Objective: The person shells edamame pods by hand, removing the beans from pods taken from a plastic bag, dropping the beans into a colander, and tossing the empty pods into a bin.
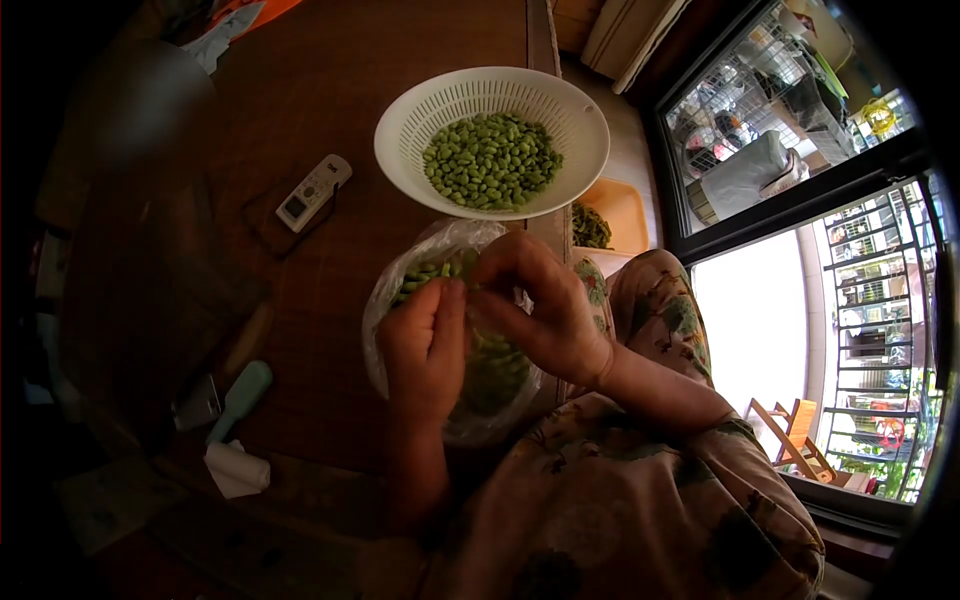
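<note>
Both of my hands are close together over a clear plastic bag (378,345) of green pods. My left hand (425,335) has its thumb and fingers pressed together, with a small green tip showing above them. My right hand (535,305) is beside it, fingers curled in a pinch; what they hold, if anything, is too small to make out. Just beyond the hands, a white slotted colander (405,120) holds shelled green beans (490,160). More green pods (495,370) show through the bag beneath my hands.
A white remote (315,193) with a dark cord lies on the brown table (330,90). A pale green-handled object (243,395) and a white roll (238,470) are at the lower left. An orange container (625,215) with green scraps sits right of the colander, near the window.
</note>
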A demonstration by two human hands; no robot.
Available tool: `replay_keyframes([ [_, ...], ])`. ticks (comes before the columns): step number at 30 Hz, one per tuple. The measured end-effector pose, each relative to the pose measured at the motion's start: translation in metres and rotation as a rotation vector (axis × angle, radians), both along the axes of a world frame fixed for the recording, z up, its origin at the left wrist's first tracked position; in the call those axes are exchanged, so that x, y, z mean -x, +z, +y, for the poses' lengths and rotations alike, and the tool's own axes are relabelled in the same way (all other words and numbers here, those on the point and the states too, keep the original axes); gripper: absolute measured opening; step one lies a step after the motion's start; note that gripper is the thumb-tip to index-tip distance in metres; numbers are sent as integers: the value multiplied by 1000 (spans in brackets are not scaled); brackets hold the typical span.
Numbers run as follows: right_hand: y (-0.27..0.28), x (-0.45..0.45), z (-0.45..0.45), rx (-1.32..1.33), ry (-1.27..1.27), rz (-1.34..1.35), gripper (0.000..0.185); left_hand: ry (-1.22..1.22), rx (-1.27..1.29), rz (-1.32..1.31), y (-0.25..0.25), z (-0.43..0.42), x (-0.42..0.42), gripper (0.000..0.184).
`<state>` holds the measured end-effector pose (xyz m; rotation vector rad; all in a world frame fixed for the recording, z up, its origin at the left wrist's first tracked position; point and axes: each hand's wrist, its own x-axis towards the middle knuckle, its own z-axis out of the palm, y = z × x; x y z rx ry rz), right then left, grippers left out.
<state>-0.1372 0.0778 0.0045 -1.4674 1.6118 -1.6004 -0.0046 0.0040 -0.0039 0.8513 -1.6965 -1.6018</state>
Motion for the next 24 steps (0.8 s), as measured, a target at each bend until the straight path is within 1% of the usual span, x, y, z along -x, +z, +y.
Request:
replay_keyframes([
  [2,-2,-2,3,-51,4,-120,17,12,8,-6,-1,1,2,28],
  [5,-3,5,-6,70,-41,-466,18,10,-28,-24,-6,-1,0,27],
  [6,-1,12,-8,81,-89,-405,16,8,-59,-13,-4,-1,0,27],
  [7,-2,26,-11,21,-173,-217,16,6,-90,-1,-1,-1,0,26],
  [9,-5,55,-20,-26,-225,-22,26,-5,-113,24,1,0,1,27],
  [12,-10,78,-29,-102,-263,-25,32,-20,-95,43,1,0,2,27],
  [15,-2,76,-16,-140,-298,4,36,-32,-85,25,1,-1,2,26],
  [16,1,70,-10,-179,-273,-95,29,-49,-70,20,0,-2,1,25],
  [19,3,46,4,-194,58,-437,27,-139,-17,-36,-5,-3,1,20],
  [22,-3,36,13,-259,215,-285,22,-193,46,-35,-7,0,3,17],
  [23,-4,37,14,-281,213,-304,21,-201,68,-20,-8,1,4,16],
  [24,-4,40,16,-303,211,-322,20,-209,66,-63,-4,1,3,16],
])
